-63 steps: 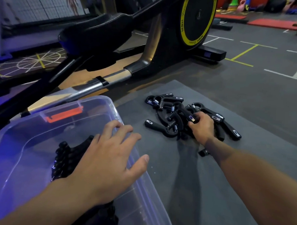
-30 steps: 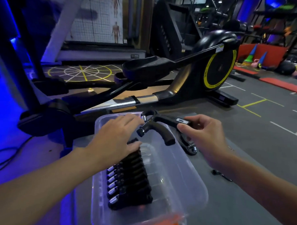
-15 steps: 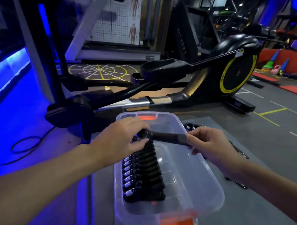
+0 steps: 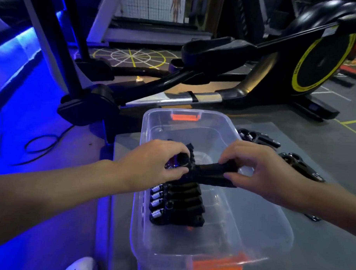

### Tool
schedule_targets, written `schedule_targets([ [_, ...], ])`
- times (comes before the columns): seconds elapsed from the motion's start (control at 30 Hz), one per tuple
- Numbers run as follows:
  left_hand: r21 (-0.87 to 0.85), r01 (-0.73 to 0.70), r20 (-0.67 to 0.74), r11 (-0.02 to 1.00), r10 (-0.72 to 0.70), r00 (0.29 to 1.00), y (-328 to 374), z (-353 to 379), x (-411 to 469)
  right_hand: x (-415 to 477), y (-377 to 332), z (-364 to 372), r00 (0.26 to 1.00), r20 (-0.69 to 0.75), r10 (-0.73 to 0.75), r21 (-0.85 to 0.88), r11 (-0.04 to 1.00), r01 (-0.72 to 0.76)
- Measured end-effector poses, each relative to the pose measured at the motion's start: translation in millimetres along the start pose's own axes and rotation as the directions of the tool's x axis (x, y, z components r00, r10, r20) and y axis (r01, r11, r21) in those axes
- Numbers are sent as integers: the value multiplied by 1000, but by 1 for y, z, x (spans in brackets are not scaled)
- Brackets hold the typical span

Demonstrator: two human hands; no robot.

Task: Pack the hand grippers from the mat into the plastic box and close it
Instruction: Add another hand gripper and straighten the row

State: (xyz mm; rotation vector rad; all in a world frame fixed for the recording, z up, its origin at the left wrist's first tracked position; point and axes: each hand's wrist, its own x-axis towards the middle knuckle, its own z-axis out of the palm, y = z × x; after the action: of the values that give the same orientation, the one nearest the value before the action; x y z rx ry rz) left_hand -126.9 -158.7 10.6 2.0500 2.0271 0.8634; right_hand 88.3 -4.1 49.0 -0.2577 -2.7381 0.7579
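A clear plastic box [image 4: 271, 225] with orange latches stands open on the grey mat [image 4: 320, 261]. Inside it, a row of several black hand grippers [image 4: 178, 207] lies side by side with their silver springs to the left. Over that row both hands hold one more black hand gripper [image 4: 210, 171]. My left hand [image 4: 158, 164] grips its spring end and knob. My right hand [image 4: 252, 169] pinches its foam handle. More hand grippers [image 4: 299, 163] lie loose on the mat to the right of the box.
A black elliptical trainer [image 4: 235, 76] with a yellow-ringed wheel stands just behind the box. A black cable [image 4: 37, 146] loops on the blue-lit floor at left. A small dark piece [image 4: 312, 217] lies on the mat right of the box.
The hand gripper has come down from above the box rim to just over the packed row. Both hands stayed on it, and the view has tilted further down.
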Motion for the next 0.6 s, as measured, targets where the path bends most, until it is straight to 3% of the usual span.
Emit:
schedule_targets([
  [0.1, 9, 26, -1, 1000, -26, 1000, -7, 9, -4, 0, 15, 13, 998, 51, 29, 66, 997, -32],
  [0.23, -20, 46, -7, 999, -46, 999, -13, 20, -12, -2, 31, 32, 983, 84, 164, 216, 960, -179],
  [0.4, -13, -56, 0, 998, 56, 998, -18, 17, -18, -3, 40, 45, 968, 118, 221, 264, 933, -245],
  [0.6, 55, -119, 106, 991, 113, 988, -29, 5, -37, -1, 38, 56, 962, 167, 215, 281, 925, -256],
])
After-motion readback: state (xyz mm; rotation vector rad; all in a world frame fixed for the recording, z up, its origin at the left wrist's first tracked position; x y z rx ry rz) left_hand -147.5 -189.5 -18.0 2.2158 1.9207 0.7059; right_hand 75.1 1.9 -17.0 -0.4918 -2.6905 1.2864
